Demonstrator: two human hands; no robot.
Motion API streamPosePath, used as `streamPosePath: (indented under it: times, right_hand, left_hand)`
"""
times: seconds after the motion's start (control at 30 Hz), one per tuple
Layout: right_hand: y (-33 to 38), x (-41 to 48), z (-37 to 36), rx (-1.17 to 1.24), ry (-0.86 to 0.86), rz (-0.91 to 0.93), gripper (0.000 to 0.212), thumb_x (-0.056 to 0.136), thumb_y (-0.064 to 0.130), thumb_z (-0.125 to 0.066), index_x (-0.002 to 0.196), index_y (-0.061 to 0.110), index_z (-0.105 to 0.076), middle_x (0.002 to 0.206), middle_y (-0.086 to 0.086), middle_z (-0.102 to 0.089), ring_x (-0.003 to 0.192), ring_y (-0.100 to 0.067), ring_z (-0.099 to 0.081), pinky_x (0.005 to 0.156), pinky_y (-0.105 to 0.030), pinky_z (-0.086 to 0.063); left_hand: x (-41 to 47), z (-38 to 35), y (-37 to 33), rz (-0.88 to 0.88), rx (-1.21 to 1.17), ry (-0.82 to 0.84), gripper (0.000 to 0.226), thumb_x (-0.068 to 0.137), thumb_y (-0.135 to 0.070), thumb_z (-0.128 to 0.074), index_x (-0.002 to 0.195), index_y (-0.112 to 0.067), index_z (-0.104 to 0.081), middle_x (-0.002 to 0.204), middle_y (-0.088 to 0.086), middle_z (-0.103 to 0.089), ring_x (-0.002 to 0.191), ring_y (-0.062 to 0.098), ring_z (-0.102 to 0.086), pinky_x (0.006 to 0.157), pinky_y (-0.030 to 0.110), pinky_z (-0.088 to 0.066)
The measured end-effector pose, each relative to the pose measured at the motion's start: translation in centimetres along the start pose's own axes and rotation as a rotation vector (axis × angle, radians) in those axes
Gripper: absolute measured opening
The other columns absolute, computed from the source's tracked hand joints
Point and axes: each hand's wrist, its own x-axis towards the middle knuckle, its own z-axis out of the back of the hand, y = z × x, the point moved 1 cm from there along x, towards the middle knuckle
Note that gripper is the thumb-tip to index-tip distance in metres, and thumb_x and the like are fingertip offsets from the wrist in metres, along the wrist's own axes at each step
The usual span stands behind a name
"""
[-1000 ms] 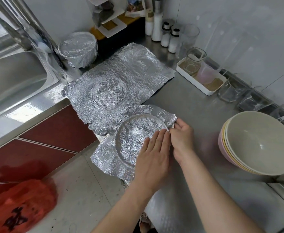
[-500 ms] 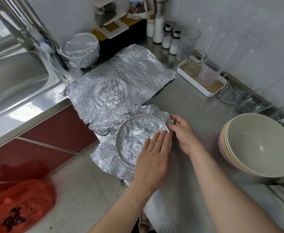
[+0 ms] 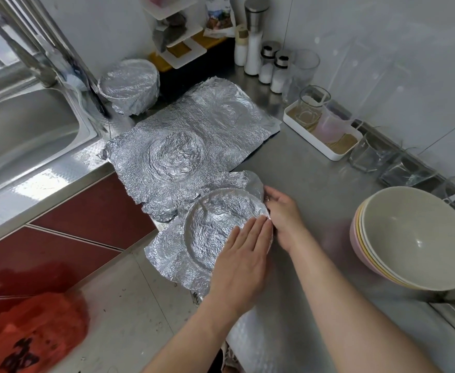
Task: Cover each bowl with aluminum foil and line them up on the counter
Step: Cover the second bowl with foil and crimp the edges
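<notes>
Head view: foil-draped bowl [image 3: 215, 224] at the near worktop [image 3: 315, 179] edge.
We judge the foil [image 3: 167, 251] light, thin and tear-prone, best gathered at the rim: left hand [image 3: 242, 262] fingers pressed together flat on top, right hand [image 3: 283, 214] fingers curled, pinching its edge.

Home kitchen, by the look of it. Steel counter [image 3: 315, 168] runs beside a steel sink [image 3: 24, 135]. Salt shakers [image 3: 270, 67] and glasses [image 3: 366, 157] line the tiled wall; stacked bowls [image 3: 409, 238]; red cabinet fronts [image 3: 67, 238] below.
</notes>
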Motion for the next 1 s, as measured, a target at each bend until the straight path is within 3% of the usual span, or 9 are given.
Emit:
streamPosePath:
  times: [0.1,0.17,0.23,0.33,0.43,0.5,0.67,0.8,1.0]
  right_hand:
    - [0.2,0.2,0.0,-0.032,-0.010,0.048,0.039,0.093,0.019,-0.046,0.126,0.005,-0.060,0.123,-0.008,-0.064,0.115,-0.020,-0.059,0.104,-0.035,-0.044]
    - [0.4,-0.2,-0.1,-0.220,0.026,0.115,0.051,0.099,0.033,-0.046,0.143,0.008,-0.042,0.144,-0.001,-0.045,0.134,-0.013,-0.041,0.112,-0.028,-0.030]
    - [0.2,-0.6,-0.8,-0.437,0.089,0.197,0.053,0.102,0.033,-0.042,0.149,0.012,-0.031,0.149,0.003,-0.037,0.139,-0.011,-0.032,0.116,-0.029,-0.025]
    - [0.0,-0.5,-1.2,-0.672,0.135,0.254,0.051,0.101,0.037,-0.034,0.145,0.013,-0.041,0.152,-0.004,-0.037,0.142,-0.018,-0.030,0.119,-0.036,-0.021]
    - [0.3,-0.7,-1.1,-0.843,0.153,0.236,0.051,0.105,0.032,-0.028,0.153,0.016,-0.019,0.161,-0.004,-0.004,0.149,-0.016,0.000,0.117,-0.026,-0.001]
    - [0.8,-1.4,-1.1,-1.001,0.143,0.398,0.053,0.105,0.032,-0.027,0.154,0.025,-0.007,0.162,-0.002,0.006,0.148,-0.015,0.007,0.117,-0.030,-0.001]
    - [0.9,-1.1,-2.3,-1.236,0.252,0.635,0.048,0.104,0.017,-0.031,0.152,0.018,-0.025,0.161,-0.001,-0.014,0.149,-0.016,-0.007,0.120,-0.038,-0.013]
    - [1.3,-1.5,-2.1,-1.191,0.154,0.526,0.059,0.090,-0.011,-0.037,0.146,0.010,-0.037,0.134,-0.017,-0.055,0.123,-0.030,-0.052,0.097,-0.031,-0.041]
    - [1.0,-3.0,-1.4,-0.957,0.026,0.374,0.041,0.103,0.011,-0.036,0.143,0.007,-0.042,0.146,-0.010,-0.046,0.134,-0.023,-0.043,0.105,-0.021,-0.030]
  left_hand:
    - [0.1,0.1,0.2,-0.016,-0.007,0.014,0.067,0.086,-0.028,-0.058,0.148,-0.014,-0.036,0.152,0.001,-0.040,0.141,0.016,-0.036,0.115,0.039,-0.023]
    - [0.1,0.2,0.3,-0.016,-0.024,0.030,0.064,0.087,-0.030,-0.050,0.148,-0.014,-0.036,0.151,0.001,-0.041,0.141,0.017,-0.036,0.114,0.039,-0.024]
    - [0.1,0.1,0.4,-0.020,-0.043,0.054,0.063,0.088,-0.032,-0.050,0.147,-0.014,-0.038,0.151,0.001,-0.042,0.141,0.017,-0.035,0.115,0.038,-0.026]
    - [0.0,0.3,0.8,-0.051,-0.029,0.063,0.063,0.088,-0.034,-0.055,0.145,-0.014,-0.041,0.149,0.000,-0.044,0.142,0.016,-0.033,0.116,0.037,-0.027]
    - [-0.2,0.9,1.1,-0.078,-0.049,0.054,0.057,0.094,-0.039,-0.045,0.147,-0.018,-0.038,0.152,-0.002,-0.041,0.144,0.015,-0.029,0.117,0.040,-0.024]
    - [-0.5,1.4,1.4,-0.056,-0.088,0.020,0.053,0.097,-0.040,-0.040,0.146,-0.020,-0.041,0.152,-0.002,-0.041,0.144,0.016,-0.029,0.117,0.042,-0.027]
    - [-1.6,2.1,4.0,0.241,-0.010,-0.150,0.049,0.094,-0.032,-0.043,0.138,-0.012,-0.050,0.150,0.015,-0.040,0.141,0.031,-0.034,0.115,0.048,-0.024]
    - [-1.8,1.3,6.4,0.310,-0.088,-0.180,0.057,0.095,-0.022,-0.041,0.146,0.003,-0.036,0.156,0.024,-0.023,0.147,0.037,-0.015,0.118,0.053,-0.020]
    - [-0.8,2.8,9.1,0.303,-0.129,-0.157,0.057,0.089,-0.020,-0.037,0.143,-0.001,-0.041,0.153,0.025,-0.029,0.144,0.041,-0.023,0.117,0.052,-0.023]
